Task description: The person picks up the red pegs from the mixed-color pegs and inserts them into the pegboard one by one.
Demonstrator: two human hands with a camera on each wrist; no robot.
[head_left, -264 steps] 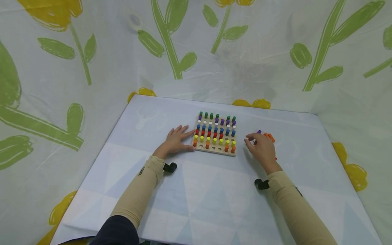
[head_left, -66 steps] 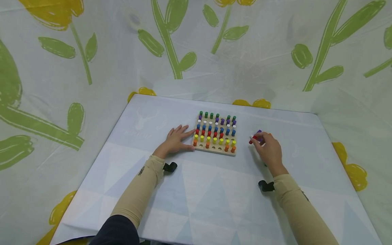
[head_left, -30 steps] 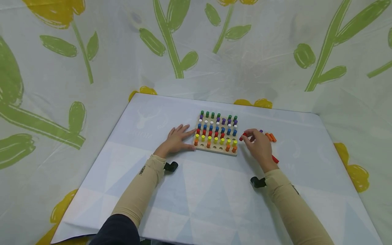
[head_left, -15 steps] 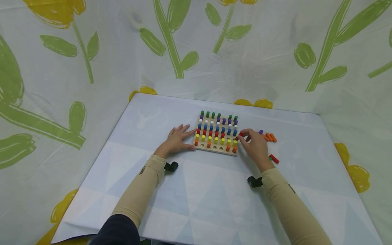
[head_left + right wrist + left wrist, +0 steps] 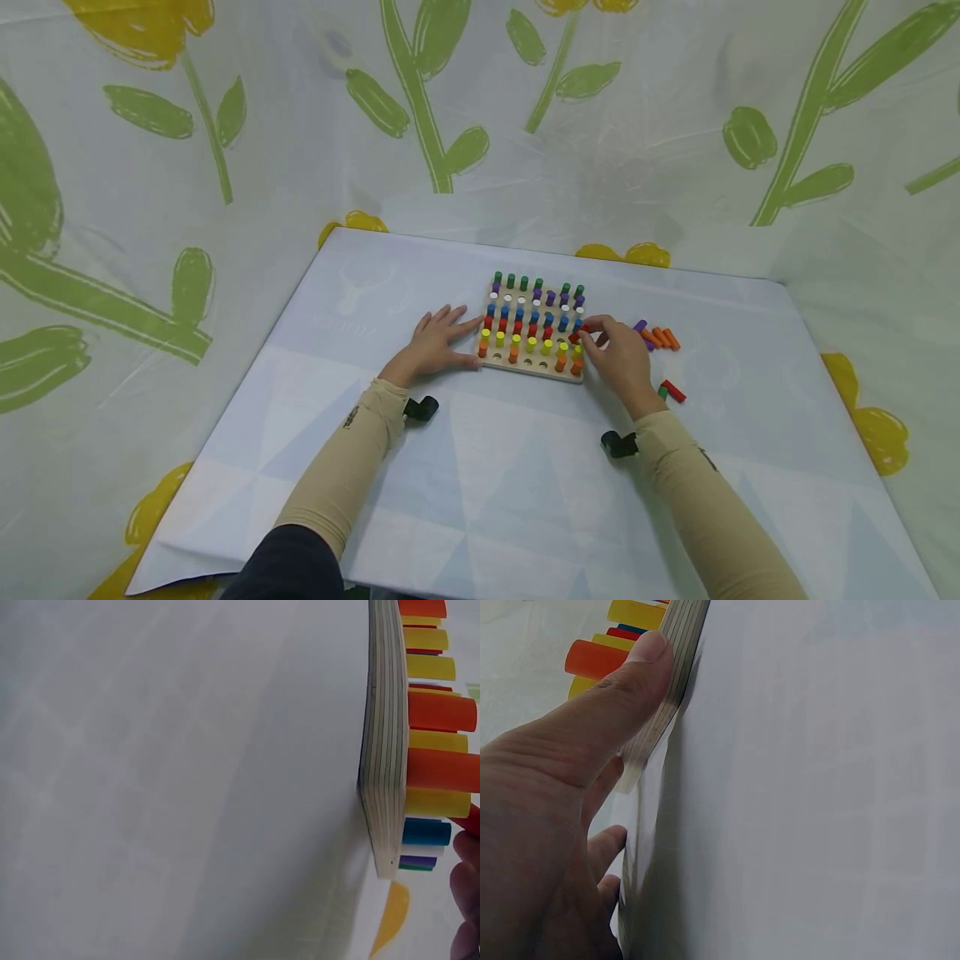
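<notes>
A wooden pegboard lies on the table, with rows of green, purple, white, blue, red, yellow and orange pegs upright in it. My right hand pinches a red peg between thumb and fingers, tilted over the right end of the red row. In the right wrist view only fingertips and part of that red peg show beyond the yellow pegs. My left hand lies spread at the board's left side. Its thumb presses the layered edge in the left wrist view, beside an orange peg.
Right of the board lie several loose orange pegs with purple pegs among them. Nearer the right wrist are a loose red peg and a green peg. A flower-patterned curtain stands behind the table.
My right hand has moved left from the loose pegs to the board's right edge, carrying a red peg, which leaves the loose pegs uncovered. The left hand has stayed against the board.
</notes>
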